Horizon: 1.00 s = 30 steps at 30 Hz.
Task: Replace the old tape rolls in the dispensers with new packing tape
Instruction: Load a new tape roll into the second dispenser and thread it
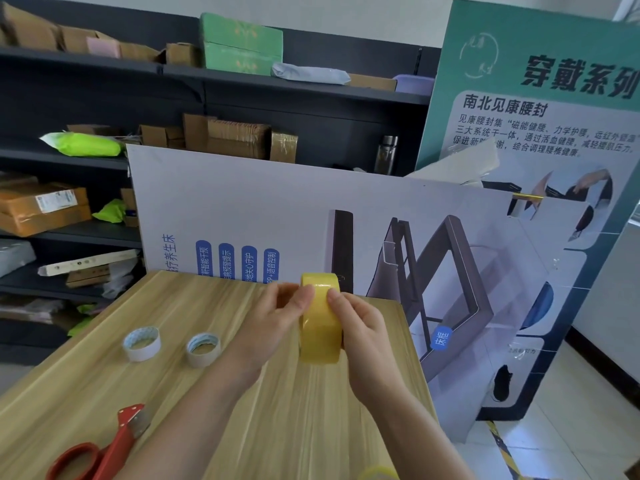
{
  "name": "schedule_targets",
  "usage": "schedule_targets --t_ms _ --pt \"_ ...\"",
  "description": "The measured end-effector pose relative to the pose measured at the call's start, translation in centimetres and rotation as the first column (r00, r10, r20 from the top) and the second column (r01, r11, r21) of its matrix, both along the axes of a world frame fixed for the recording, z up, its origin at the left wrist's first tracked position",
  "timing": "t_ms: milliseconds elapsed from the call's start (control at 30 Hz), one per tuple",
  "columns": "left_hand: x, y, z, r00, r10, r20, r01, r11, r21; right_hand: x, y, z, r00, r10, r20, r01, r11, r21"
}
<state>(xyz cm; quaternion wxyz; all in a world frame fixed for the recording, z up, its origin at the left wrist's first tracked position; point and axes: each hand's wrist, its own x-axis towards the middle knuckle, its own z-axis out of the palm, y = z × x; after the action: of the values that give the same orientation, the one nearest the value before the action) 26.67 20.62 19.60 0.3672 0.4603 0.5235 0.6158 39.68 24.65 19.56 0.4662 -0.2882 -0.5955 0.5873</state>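
My left hand point(277, 317) and right hand point(360, 327) pinch the upright yellow tape roll point(320, 323), thumbs meeting at its twelve o'clock.

Dark metal shelving point(86, 95) against a pale wall point(346, 15) carries cardboard boxes point(225, 136), green boxes point(240, 45) and a clear bottle point(386, 154). A white printed display board point(242, 202) and a taller teal board point(540, 46) lean in front of it, behind a light wood-grain table point(69, 393). The floor point(588, 427) is pale tile.

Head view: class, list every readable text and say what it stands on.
"穿戴系列": green poster
"南北见康腰封": same poster; paragraph below too small.
"床框": white display board
"语音控制": same board, blue tab.
Shipping label on cardboard box: too blurred.
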Motion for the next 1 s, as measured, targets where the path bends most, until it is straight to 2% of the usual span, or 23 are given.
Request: schedule_targets --t_ms 67,233,300,400,500,567,633,767,900,1000 --pt "-0.1 0.0 -0.4 1.000 -0.004 -0.004 0.004 1.000 0.015 0.1 -0.1 0.3 0.999 0.031 -0.024 -0.033 0.997 -0.077" --pt "-1.0 0.1 -1.2 0.977 -0.213 0.014 0.212 0.976 0.057 0.2 -0.5 1.2 0.997 0.051 -0.049 -0.058 0.986 -0.159" --pt "-0.8 0.0 -0.8 0.978 -0.202 0.059 0.200 0.979 0.037 0.2 -0.5 1.3 0.997 0.061 -0.048 -0.069 0.983 -0.172" --pt "-0.5 0.5 -0.3 0.971 -0.112 0.209 0.131 0.988 -0.082 -0.1 -0.6 1.4 0.994 0.103 -0.024 -0.105 0.981 -0.166" --pt "-0.5 0.7 -0.2 0.931 -0.075 0.357 0.173 0.952 -0.251 0.0 -0.5 1.1 0.981 0.195 0.010 -0.193 0.975 -0.107" --pt "-0.6 0.5 -0.1 0.915 -0.080 0.396 0.213 0.928 -0.305 0.2 -0.4 1.1 0.963 0.269 0.027 -0.266 0.961 -0.078" --pt "-0.7 0.5 0.0 0.926 -0.094 0.365 0.217 0.924 -0.314 0.4 -0.4 1.0 0.953 0.302 0.016 -0.300 0.951 -0.077" --pt "-0.2 0.0 0.2 0.955 -0.124 0.268 0.188 0.955 -0.229 0.0 -0.6 0.9 0.963 0.269 -0.026 -0.271 0.958 -0.092" --pt "0.0 -0.2 -0.3 0.988 -0.082 0.131 0.078 0.996 0.036 -0.2 -0.9 1.3 0.976 0.211 -0.052 -0.217 0.959 -0.184" --pt "-0.5 -0.6 -0.6 0.993 -0.109 -0.044 0.116 0.977 0.177 -0.2 -0.7 1.2 0.981 0.189 -0.051 -0.195 0.947 -0.253"
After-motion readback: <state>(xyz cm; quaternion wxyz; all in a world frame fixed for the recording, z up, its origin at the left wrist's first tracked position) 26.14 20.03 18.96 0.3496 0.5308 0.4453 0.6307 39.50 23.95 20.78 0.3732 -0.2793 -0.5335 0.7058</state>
